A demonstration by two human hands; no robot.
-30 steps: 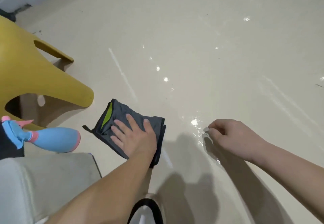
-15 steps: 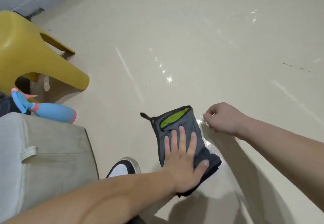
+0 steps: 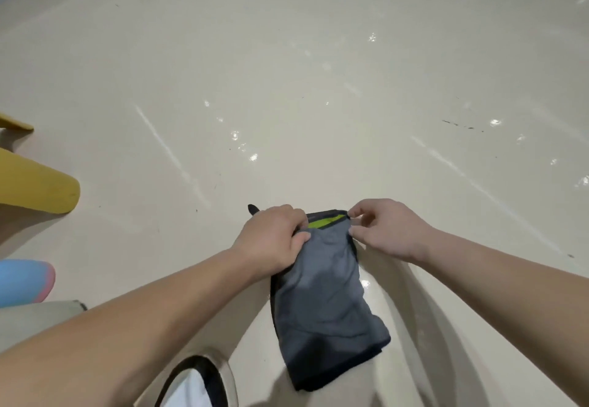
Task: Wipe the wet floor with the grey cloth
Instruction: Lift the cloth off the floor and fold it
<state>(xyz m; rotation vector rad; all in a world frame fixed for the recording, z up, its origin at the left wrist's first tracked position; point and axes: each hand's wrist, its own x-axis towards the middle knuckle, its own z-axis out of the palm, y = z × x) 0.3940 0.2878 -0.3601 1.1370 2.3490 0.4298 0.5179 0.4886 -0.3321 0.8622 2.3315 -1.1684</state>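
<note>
**Left hand [image 3: 274,237] and right hand [image 3: 385,231] grip the far end of the grey cloth [image 3: 322,298]**

Nearest the camera, the toe of a black-and-white shoe [image 3: 197,381] shows at the bottom edge, just left of the cloth's near end. The cloth lies folded flat on the pale glossy floor [image 3: 287,88], running away from the person, with its near corner angled to the right. A small shiny wet spot [image 3: 365,284] sits on the floor against its right edge.

At the cloth's far end both hands are clamped on the fabric. The left hand's fingers curl over the far left corner, with the thumb pressing on top. The right hand pinches the far right corner between thumb and forefinger. Between the two hands a lime-green strip [image 3: 322,223] shows along the far hem, and a short black loop [image 3: 253,208] pokes out beyond the left hand.

At the left edge are a pale grey cushion [image 3: 38,317], the blue and pink end of a bottle [image 3: 22,282] and, further off, a yellow stool leg [image 3: 35,183].

Beyond the hands, wet glints [image 3: 253,157] dot the floor, and a few dark marks [image 3: 462,124] lie to the right.
</note>
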